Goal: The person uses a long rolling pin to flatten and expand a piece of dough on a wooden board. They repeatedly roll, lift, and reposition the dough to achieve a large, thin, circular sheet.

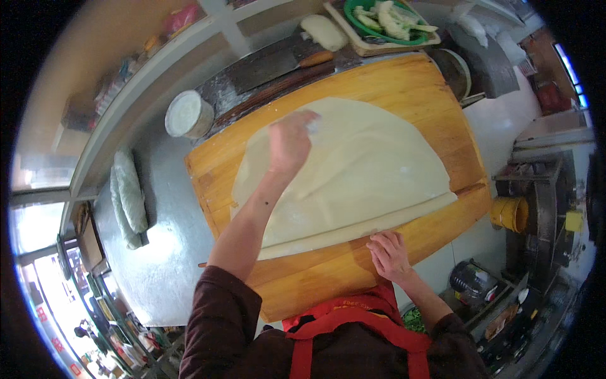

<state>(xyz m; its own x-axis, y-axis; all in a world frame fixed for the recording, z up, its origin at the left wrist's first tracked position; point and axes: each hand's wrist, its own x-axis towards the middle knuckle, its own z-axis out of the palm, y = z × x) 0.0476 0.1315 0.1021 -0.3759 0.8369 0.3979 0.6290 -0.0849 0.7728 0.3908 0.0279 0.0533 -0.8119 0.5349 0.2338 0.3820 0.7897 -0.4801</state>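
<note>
A wide, thin sheet of dough [350, 156] covers much of the wooden board [397, 76] before me. Its near edge is wrapped into a long roll [369, 228]. A dark wooden stick end [473, 188] shows past the roll's right end, and a stick tip [202, 265] pokes out at left, in line with it. My left hand [289, 142] hovers over the far left of the sheet, fingers curled and blurred; a whitish patch by the fingertips is too smeared to name. Curled fingers of my right hand [390, 255] touch the roll's near side, with nothing seen in them.
Beyond the board lie a cleaver [265, 71], dark rods [274, 94] and a lump of dough [324, 32]. A tub of white powder [187, 113] stands left of them. Wrapped long pieces [129, 196] rest on the metal counter [165, 279]. A green basket [352, 19] holds vegetable pieces.
</note>
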